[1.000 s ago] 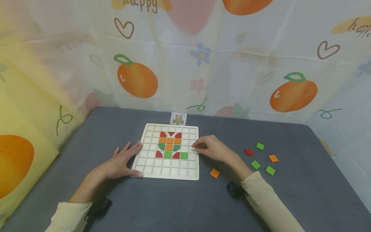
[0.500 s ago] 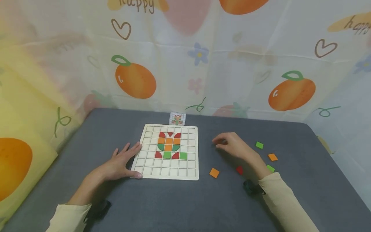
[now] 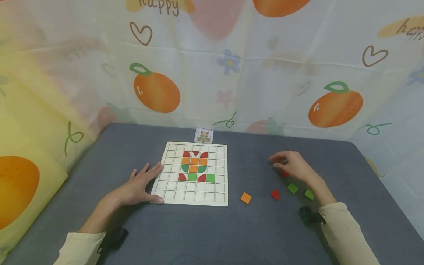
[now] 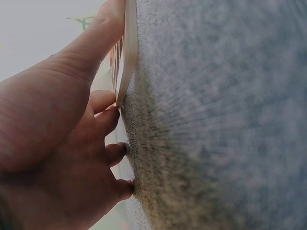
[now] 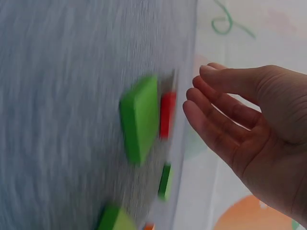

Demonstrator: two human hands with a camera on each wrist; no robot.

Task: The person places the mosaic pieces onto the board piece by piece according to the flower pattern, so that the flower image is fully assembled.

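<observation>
A white grid board [image 3: 198, 192] lies on the table, bearing a pattern of red, orange and green tiles in its middle. My left hand [image 3: 136, 187] rests on its left edge with fingers spread; in the left wrist view the thumb [image 4: 91, 45] lies over the board's edge. To the right my right hand [image 3: 294, 166] hovers over the loose tiles, fingers loosely bent. In the right wrist view I see nothing between its fingers. Beneath it is a red tile [image 3: 284, 173], partly covered, with a green tile [image 3: 292, 188] nearer me.
Behind the board a small pattern card [image 3: 204, 135] stands. Between board and right arm lie an orange tile [image 3: 246, 198] and another red tile [image 3: 275, 194]. A further green tile [image 3: 309, 194] sits by the right wrist. A printed curtain [image 3: 198, 73] hangs behind the table.
My right hand has moved right, from the board's right edge to above the loose tiles. A red tile that the right forearm covered now shows. The left hand has stayed in place.
</observation>
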